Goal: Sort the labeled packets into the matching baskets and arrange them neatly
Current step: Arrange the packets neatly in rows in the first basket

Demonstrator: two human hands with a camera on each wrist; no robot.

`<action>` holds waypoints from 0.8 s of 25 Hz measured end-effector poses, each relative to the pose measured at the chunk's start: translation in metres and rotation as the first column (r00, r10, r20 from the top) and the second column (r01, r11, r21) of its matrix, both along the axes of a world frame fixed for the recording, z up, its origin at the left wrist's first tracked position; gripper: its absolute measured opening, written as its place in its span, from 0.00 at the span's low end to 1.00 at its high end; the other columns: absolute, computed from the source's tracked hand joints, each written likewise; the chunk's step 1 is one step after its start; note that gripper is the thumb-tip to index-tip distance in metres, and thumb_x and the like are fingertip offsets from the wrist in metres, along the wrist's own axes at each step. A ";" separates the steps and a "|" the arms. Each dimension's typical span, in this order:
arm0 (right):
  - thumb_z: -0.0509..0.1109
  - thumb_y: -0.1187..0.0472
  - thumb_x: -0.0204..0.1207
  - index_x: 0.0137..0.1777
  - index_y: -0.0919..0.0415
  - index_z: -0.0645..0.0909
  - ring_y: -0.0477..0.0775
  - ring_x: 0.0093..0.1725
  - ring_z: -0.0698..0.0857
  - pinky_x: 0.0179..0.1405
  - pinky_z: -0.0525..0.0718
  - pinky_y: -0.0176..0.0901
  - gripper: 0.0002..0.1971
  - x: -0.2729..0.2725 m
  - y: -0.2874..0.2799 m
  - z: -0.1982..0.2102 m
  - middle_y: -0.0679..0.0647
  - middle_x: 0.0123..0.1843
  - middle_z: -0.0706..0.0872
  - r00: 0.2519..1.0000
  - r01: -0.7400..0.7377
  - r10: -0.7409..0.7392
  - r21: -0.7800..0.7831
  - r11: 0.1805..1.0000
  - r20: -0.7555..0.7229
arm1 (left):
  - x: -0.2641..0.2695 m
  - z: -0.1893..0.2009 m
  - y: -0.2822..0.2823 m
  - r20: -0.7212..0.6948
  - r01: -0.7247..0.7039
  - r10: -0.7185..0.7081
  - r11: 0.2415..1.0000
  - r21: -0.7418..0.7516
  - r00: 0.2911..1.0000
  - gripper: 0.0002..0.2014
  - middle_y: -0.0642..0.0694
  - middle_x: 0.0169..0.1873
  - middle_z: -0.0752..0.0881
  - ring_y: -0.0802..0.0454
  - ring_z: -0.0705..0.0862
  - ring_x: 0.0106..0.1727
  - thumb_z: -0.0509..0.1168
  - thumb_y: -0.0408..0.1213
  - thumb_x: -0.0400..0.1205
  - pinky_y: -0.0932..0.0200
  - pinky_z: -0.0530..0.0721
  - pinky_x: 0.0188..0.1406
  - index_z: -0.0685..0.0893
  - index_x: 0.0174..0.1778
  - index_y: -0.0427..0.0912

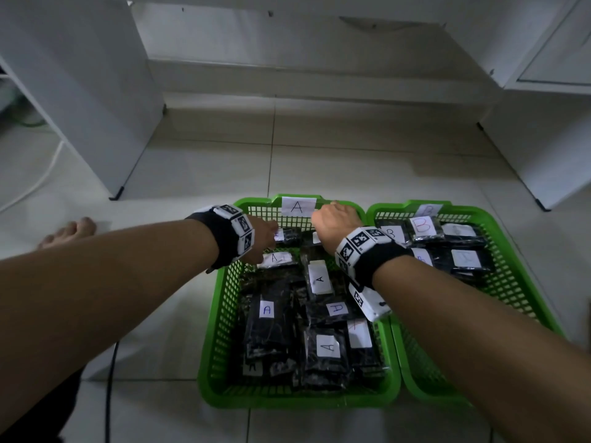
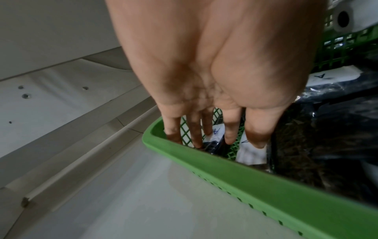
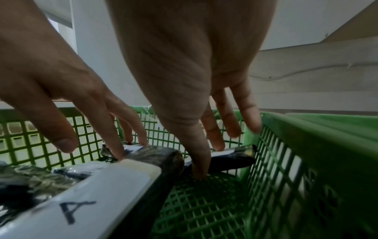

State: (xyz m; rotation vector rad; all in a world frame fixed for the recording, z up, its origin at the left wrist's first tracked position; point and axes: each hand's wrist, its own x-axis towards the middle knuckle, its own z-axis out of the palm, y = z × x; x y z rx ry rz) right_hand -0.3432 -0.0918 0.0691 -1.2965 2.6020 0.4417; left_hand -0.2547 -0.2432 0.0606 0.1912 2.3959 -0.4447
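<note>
Two green baskets stand side by side on the floor. Basket A (image 1: pixel 287 399), with a paper label A (image 1: pixel 297 206), holds several black packets with A labels (image 1: pixel 268 318). Basket B (image 1: pixel 473 207) holds packets marked B (image 1: pixel 425 228). Both hands reach into the far end of basket A. My left hand (image 1: pixel 265 238) (image 2: pixel 214 139) points straight fingers down at the far left corner and touches a packet (image 3: pixel 155 156). My right hand (image 1: pixel 332 225) (image 3: pixel 216 155) has its fingers spread. Its thumb touches the basket floor (image 3: pixel 204 202) beside another packet (image 3: pixel 231 160).
White cabinets stand at the left (image 1: pixel 80 100) and right (image 1: pixel 543 139), with a low white plinth behind the baskets. A bare foot (image 1: pixel 72 231) rests on the tiles at the left. A dark cable (image 1: pixel 108 394) runs along the floor near basket A.
</note>
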 end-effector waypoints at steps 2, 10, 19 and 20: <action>0.69 0.70 0.79 0.60 0.67 0.84 0.62 0.57 0.86 0.49 0.83 0.48 0.11 -0.002 0.000 -0.001 0.60 0.56 0.87 0.994 0.071 -0.068 -0.027 0.997 0.086 | -0.001 0.001 0.001 0.013 -0.007 0.007 1.000 0.000 1.000 0.28 0.43 0.87 0.50 0.43 0.67 0.81 0.59 0.47 0.87 0.52 0.68 0.78 0.65 0.84 0.47; 0.74 0.65 0.77 0.42 0.63 0.83 0.60 0.44 0.83 0.42 0.80 0.44 0.04 -0.016 0.003 -0.006 0.56 0.41 0.83 0.969 0.153 -0.139 -0.054 0.987 0.205 | -0.004 0.003 0.002 0.046 -0.013 0.015 1.000 -0.024 0.999 0.27 0.45 0.87 0.48 0.45 0.66 0.82 0.57 0.46 0.87 0.54 0.68 0.77 0.66 0.84 0.48; 0.76 0.66 0.74 0.66 0.56 0.86 0.57 0.63 0.85 0.62 0.85 0.49 0.20 -0.012 0.025 0.007 0.55 0.66 0.86 0.943 0.145 -0.089 -0.154 0.977 0.321 | 0.001 -0.004 -0.003 0.028 -0.034 0.034 0.999 -0.002 0.999 0.29 0.45 0.87 0.48 0.43 0.73 0.77 0.60 0.47 0.85 0.53 0.73 0.73 0.63 0.84 0.55; 0.77 0.66 0.74 0.71 0.55 0.83 0.57 0.65 0.83 0.63 0.83 0.48 0.24 -0.005 0.026 0.010 0.54 0.69 0.84 0.931 0.105 -0.040 -0.160 0.982 0.362 | 0.001 -0.004 -0.003 0.028 -0.038 0.038 0.999 0.002 0.999 0.30 0.45 0.87 0.48 0.43 0.74 0.76 0.60 0.46 0.85 0.54 0.74 0.72 0.62 0.85 0.56</action>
